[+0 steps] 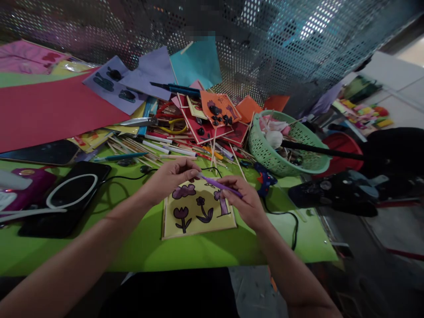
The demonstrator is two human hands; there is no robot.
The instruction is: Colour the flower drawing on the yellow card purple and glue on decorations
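Observation:
A purple marker (222, 186) slants across the view between my two hands. My right hand (243, 201) is closed around its barrel. At the marker's pale upper-left end, the fingers of my left hand (177, 174) are pinched together on it; whether they hold a separate cap is hidden. Below the hands lies a yellow card (193, 225) framed with thin wooden sticks. Drawn on it are a purple cloud, flowers and a tree with dark outlines, and my hands partly cover its upper edge.
Behind lie many wooden sticks (132, 148), pens, coloured sheets and an orange card (220, 108). A green basket (288, 165) stands right, near a blue glue gun (265, 180) with a cord. Left are a black phone (71, 190) and a white cable. The green table's (142, 254) front edge is close.

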